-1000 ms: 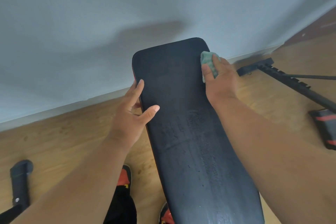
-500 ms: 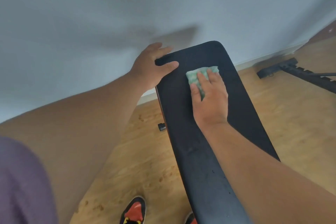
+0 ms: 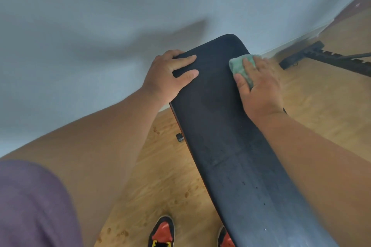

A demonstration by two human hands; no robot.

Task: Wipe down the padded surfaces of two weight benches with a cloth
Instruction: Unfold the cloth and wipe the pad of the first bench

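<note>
The person leans over the long black bench pad, which runs away from them toward the grey wall. The right hand lies flat on a folded green cloth, fingers straight and spread, pressing it against the pad's right edge near the far end. The left hand grips the opposite edge of the pad, thumb and one finger lying on top, the other fingers out of sight over the side, so I cannot tell how far they wrap.

This looks like the wiping of the head end of the first bench. To do it well, I'd say keep the palm flat so the whole cloth stays in contact, and keep the left hand braced so the pad does not rock under the pressure. The cloth sits right on the rim, so it could slip off the side; rolling it over the rounded edge on purpose would clean the seam too. Dark specks and dull streaks show nearer the person, so long overlapping strokes back down the length seem called for.

On the wooden floor to the right lies a black notched metal frame, well apart from the pad. Red and black shoes stand just beside the bench.
</note>
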